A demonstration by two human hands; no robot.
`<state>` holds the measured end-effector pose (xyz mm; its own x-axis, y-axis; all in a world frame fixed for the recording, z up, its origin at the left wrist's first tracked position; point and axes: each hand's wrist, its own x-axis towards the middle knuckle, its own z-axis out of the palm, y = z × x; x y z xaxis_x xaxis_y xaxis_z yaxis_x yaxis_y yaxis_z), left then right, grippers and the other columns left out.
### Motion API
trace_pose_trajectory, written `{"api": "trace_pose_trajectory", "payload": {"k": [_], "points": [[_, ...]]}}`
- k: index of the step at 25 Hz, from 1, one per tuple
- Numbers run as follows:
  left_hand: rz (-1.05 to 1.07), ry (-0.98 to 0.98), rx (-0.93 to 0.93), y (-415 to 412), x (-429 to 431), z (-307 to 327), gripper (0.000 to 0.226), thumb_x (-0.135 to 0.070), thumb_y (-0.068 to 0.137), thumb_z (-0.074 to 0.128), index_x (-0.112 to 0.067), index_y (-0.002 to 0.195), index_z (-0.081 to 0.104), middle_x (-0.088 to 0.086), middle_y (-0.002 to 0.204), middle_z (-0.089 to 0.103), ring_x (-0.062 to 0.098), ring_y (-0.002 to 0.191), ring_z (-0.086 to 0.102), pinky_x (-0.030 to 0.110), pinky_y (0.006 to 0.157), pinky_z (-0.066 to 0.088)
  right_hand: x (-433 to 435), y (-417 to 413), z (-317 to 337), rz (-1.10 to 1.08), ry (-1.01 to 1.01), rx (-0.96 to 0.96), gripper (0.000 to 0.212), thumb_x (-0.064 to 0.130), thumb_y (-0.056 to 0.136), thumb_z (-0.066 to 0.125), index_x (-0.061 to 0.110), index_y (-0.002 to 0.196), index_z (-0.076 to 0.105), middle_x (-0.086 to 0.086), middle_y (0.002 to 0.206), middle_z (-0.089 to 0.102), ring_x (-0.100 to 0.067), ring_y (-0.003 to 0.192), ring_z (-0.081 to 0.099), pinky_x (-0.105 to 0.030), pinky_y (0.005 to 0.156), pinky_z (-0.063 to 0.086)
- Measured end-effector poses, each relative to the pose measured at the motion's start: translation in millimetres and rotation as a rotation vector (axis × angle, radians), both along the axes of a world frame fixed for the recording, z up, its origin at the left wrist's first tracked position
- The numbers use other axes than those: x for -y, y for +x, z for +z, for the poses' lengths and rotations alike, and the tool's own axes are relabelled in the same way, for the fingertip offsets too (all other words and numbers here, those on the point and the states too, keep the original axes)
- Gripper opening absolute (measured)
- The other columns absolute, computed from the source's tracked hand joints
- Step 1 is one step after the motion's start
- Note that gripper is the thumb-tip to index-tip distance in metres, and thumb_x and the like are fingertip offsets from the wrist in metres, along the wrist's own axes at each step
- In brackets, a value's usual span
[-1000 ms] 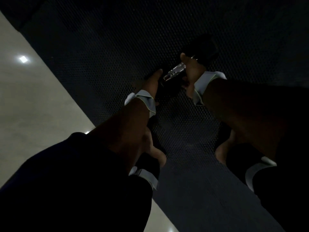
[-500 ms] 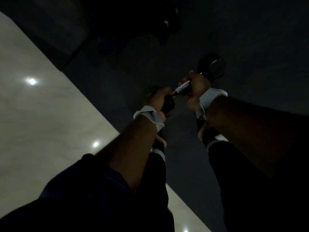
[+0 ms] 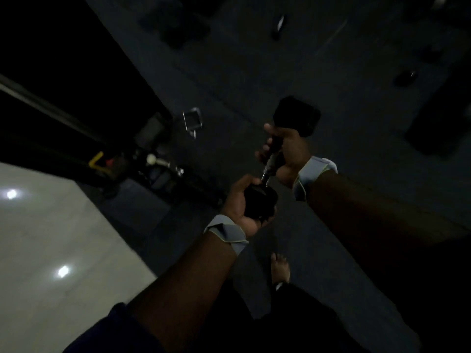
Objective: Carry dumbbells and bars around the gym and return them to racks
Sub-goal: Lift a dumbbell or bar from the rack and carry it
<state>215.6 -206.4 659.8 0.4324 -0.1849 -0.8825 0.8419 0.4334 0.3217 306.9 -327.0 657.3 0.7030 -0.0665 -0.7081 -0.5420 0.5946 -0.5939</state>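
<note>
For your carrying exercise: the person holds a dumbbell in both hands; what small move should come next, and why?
Probably keep walking forward with it: the dumbbell is up off the dark floor, right hand on its handle, left hand cupping its near end, with no rack clearly visible.

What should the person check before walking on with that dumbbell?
1. Right hand wrapped round the dumbbell handle: ok.
2. Left hand cupping the near head: ok.
3. Dumbbell off the floor: ok.
4. Foot protected if the weight drops: not ok, it is bare.
5. Path ahead free: not ok, a metal handle and dark items lie on the mat.
6. Rack in sight: cannot tell, too dark.
</note>
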Motion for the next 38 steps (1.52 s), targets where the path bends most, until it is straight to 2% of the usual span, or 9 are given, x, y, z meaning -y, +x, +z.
{"api": "trace_pose_trajectory", "payload": {"k": [2, 6, 8, 12, 16, 19, 23, 28, 38], "points": [[0.037, -0.021, 0.149, 41.0, 22.0, 65.3, 0.039, -0.035, 0.067, 0.072, -0.012, 0.099, 0.067, 0.01, 0.088, 0.066, 0.029, 0.08, 0.063, 0.04, 0.074, 0.054, 21.0, 42.8, 78.7, 0.016, -0.009, 0.148, 0.041, 0.025, 0.09, 0.072, 0.023, 0.061, 0.043, 0.004, 0.053, 0.034, -0.014, 0.043, 0.028, -0.025, 0.047, 0.035], [0.157, -0.111, 0.282, 121.3, 40.6, 134.0, 0.046, -0.05, 0.084, 0.063, -0.005, 0.087, 0.075, 0.014, 0.081, 0.069, 0.033, 0.072, 0.067, 0.043, 0.078, 0.048, 33.4, 115.2, 166.4, -0.027, -0.021, 0.321, 0.053, 0.026, 0.096, 0.066, 0.026, 0.053, 0.035, 0.007, 0.045, 0.028, -0.012, 0.036, 0.023, -0.021, 0.044, 0.025], [0.175, -0.16, 0.276, 161.3, 41.9, 143.1, 0.056, -0.056, 0.084, 0.057, -0.004, 0.072, 0.076, 0.016, 0.072, 0.069, 0.034, 0.065, 0.067, 0.039, 0.08, 0.044, 33.4, 151.5, 181.9, -0.052, -0.016, 0.341, 0.049, 0.027, 0.095, 0.067, 0.026, 0.056, 0.037, 0.008, 0.045, 0.027, -0.01, 0.034, 0.024, -0.02, 0.042, 0.026], [0.205, -0.21, 0.237, 252.0, 29.2, 150.1, 0.048, -0.052, 0.082, 0.059, -0.005, 0.073, 0.07, 0.013, 0.064, 0.067, 0.032, 0.067, 0.064, 0.043, 0.1, 0.041, 15.5, 227.5, 207.0, -0.076, -0.093, 0.354, 0.05, 0.028, 0.095, 0.067, 0.025, 0.057, 0.035, 0.008, 0.045, 0.028, -0.01, 0.034, 0.024, -0.02, 0.043, 0.024], [0.188, -0.219, 0.25, 339.7, 16.3, 177.1, 0.036, -0.044, 0.082, 0.061, -0.01, 0.073, 0.065, 0.01, 0.062, 0.067, 0.03, 0.073, 0.061, 0.045, 0.085, 0.047, 1.3, 305.2, 240.2, -0.103, -0.09, 0.407, 0.052, 0.027, 0.096, 0.065, 0.026, 0.054, 0.033, 0.007, 0.046, 0.027, -0.01, 0.036, 0.023, -0.021, 0.045, 0.023], [0.191, -0.203, 0.279, 409.3, 9.6, 200.1, 0.033, -0.044, 0.081, 0.062, -0.012, 0.076, 0.065, 0.009, 0.064, 0.069, 0.03, 0.076, 0.062, 0.046, 0.088, 0.048, -0.5, 371.2, 261.0, -0.114, -0.059, 0.454, 0.05, 0.027, 0.095, 0.065, 0.026, 0.054, 0.036, 0.007, 0.048, 0.028, -0.011, 0.038, 0.024, -0.024, 0.046, 0.024], [0.181, -0.193, 0.332, 495.4, 13.2, 208.9, 0.046, -0.046, 0.083, 0.058, -0.009, 0.059, 0.071, 0.01, 0.062, 0.068, 0.028, 0.059, 0.067, 0.044, 0.101, 0.044, 1.1, 462.2, 270.6, -0.117, -0.059, 0.47, 0.045, 0.026, 0.094, 0.067, 0.024, 0.057, 0.041, 0.007, 0.046, 0.032, -0.011, 0.037, 0.027, -0.025, 0.046, 0.027], [0.322, -0.174, 0.39, 625.0, 28.4, 197.6, 0.03, -0.044, 0.077, 0.061, -0.015, 0.081, 0.064, 0.006, 0.074, 0.064, 0.027, 0.067, 0.063, 0.04, 0.078, 0.051, 6.2, 607.7, 256.5, -0.007, -0.072, 0.461, 0.036, 0.028, 0.093, 0.069, 0.02, 0.064, 0.049, 0.003, 0.055, 0.038, -0.013, 0.042, 0.035, -0.022, 0.042, 0.033], [0.65, -0.136, 0.422, 835.1, -55.4, 201.5, 0.021, -0.037, 0.073, 0.066, -0.016, 0.076, 0.064, 0.006, 0.087, 0.064, 0.028, 0.074, 0.062, 0.04, 0.08, 0.051, -108.6, 839.1, 258.5, 0.206, 0.011, 0.501, 0.047, 0.019, 0.088, 0.072, 0.021, 0.054, 0.039, 0.006, 0.043, 0.032, -0.014, 0.036, 0.026, -0.02, 0.044, 0.028]]}}
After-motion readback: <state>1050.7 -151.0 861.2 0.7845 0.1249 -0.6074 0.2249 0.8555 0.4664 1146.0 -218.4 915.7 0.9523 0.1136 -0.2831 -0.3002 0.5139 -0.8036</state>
